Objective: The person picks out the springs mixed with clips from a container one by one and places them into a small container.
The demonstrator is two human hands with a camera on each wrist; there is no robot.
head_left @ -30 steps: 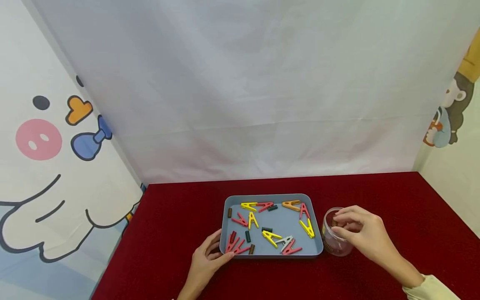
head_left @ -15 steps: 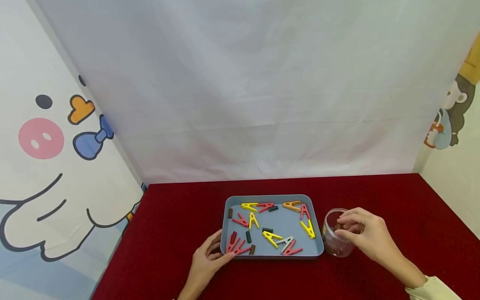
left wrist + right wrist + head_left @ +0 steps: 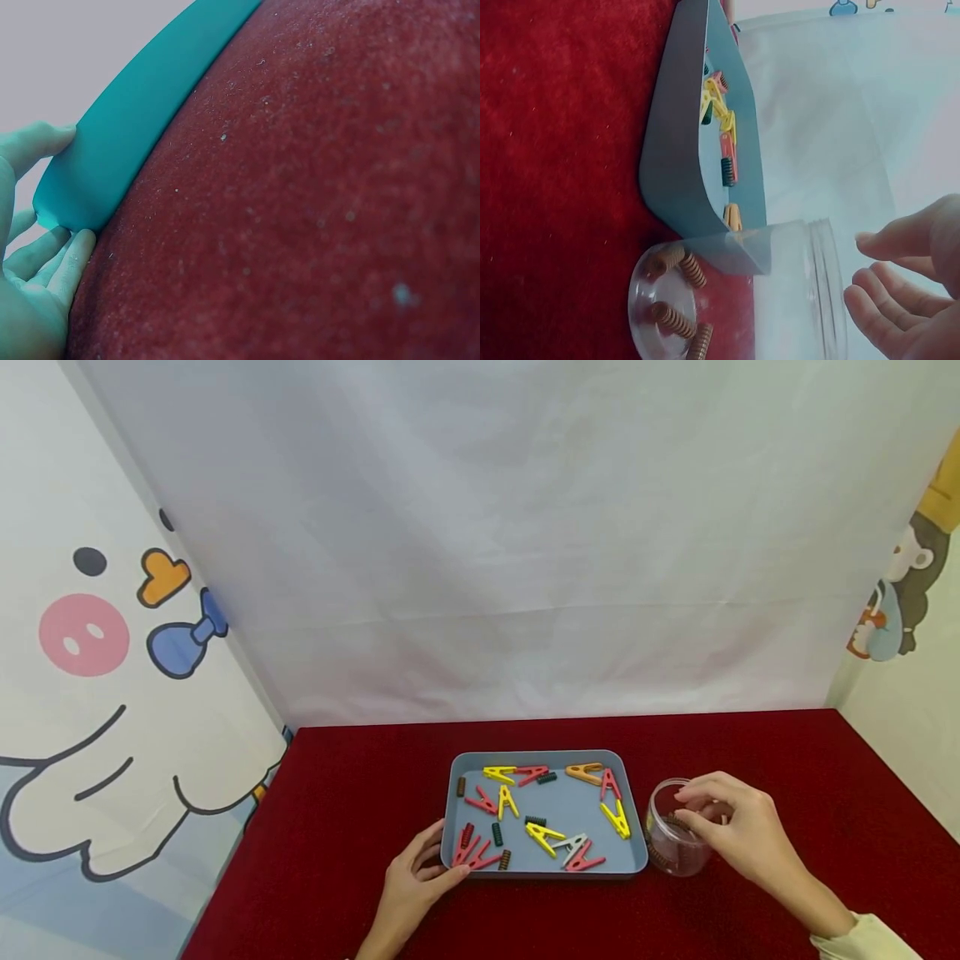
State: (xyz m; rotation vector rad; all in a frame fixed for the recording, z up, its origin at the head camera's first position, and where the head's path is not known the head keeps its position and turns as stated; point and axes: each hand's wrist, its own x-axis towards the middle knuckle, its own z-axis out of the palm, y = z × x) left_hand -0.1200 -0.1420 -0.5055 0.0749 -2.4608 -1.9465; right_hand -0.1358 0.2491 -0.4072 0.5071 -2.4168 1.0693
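At its near left corner, the blue-grey tray (image 3: pixel 555 793) is held between the thumb and fingers of my left hand (image 3: pixel 411 887). Small A-shaped plastic clips in yellow (image 3: pixel 543 838), red, orange and white lie in it among short coil springs (image 3: pixel 497 834). Right of the tray stands a clear, lidless jar (image 3: pixel 678 858). Over its mouth hovers my right hand (image 3: pixel 738 827), thumb and fingers apart with nothing between them in the right wrist view. Several brown coil springs (image 3: pixel 673 319) lie at the jar's bottom.
Dark red cloth (image 3: pixel 360 810) covers the table. A pale curtain (image 3: pixel 525 568) hangs behind it, and side panels with cartoon drawings (image 3: pixel 82 635) flank it. The jar stands close against the tray's right side.
A brown spring pinched by my right hand at the jar's mouth has been let go into the jar, and the fingers have parted. My left hand stays on the tray.
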